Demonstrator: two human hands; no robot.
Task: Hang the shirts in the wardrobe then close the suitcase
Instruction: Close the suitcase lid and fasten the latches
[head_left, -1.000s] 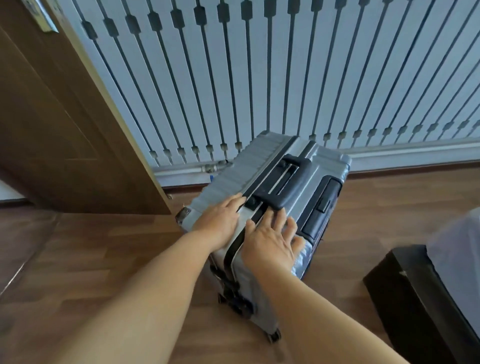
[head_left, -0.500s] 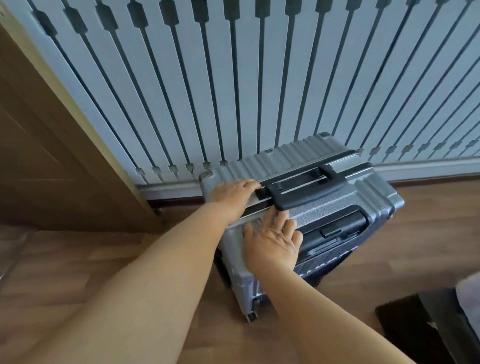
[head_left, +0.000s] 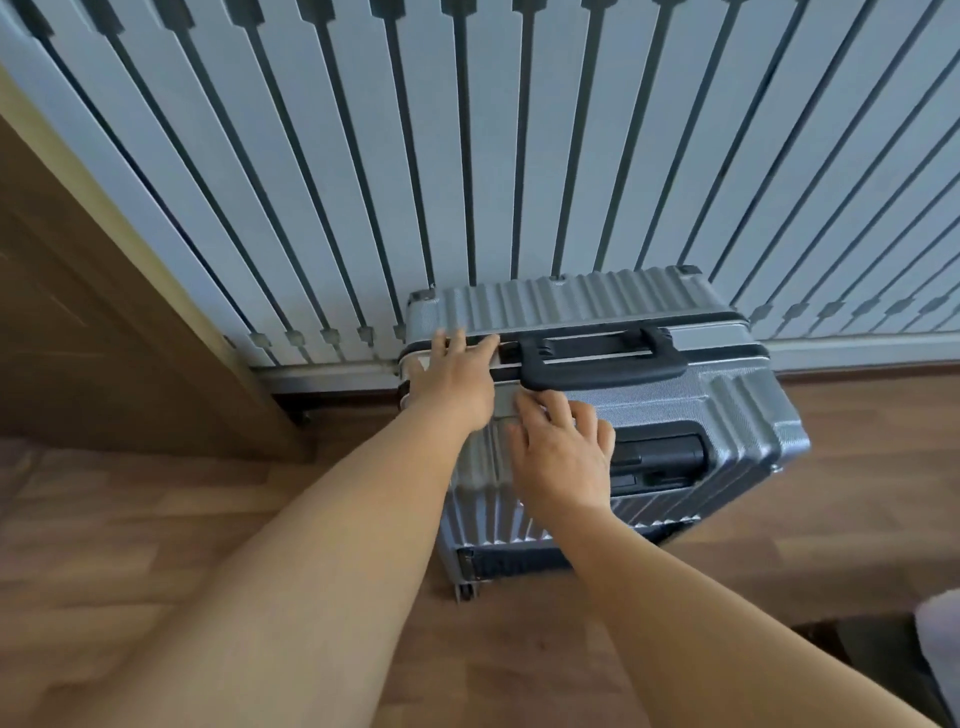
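Standing upright: the grey ribbed suitcase (head_left: 597, 395), shut, on the wooden floor (head_left: 130, 519), its far side close against the slatted wall (head_left: 467, 156).
Carry handle (head_left: 597, 356): black, lying along the suitcase's top seam.
Left hand (head_left: 454, 382): fingers spread flat, pressing the top near the left corner, gripping nothing.
Right hand (head_left: 563, 452): open, fingers loosely curled, resting on the top just below the handle, holding nothing.
Wooden door (head_left: 104, 312): at the left.

Suitcase (head_left: 597, 405): turned from corner-on to broadside, its ribbed back now close against the slatted wall (head_left: 467, 156). Left hand (head_left: 454, 382): shifted from the top's near edge onto the frame seam, just left of the carry handle (head_left: 597, 358). Right hand (head_left: 563, 454): slid below that handle, fingers spread.
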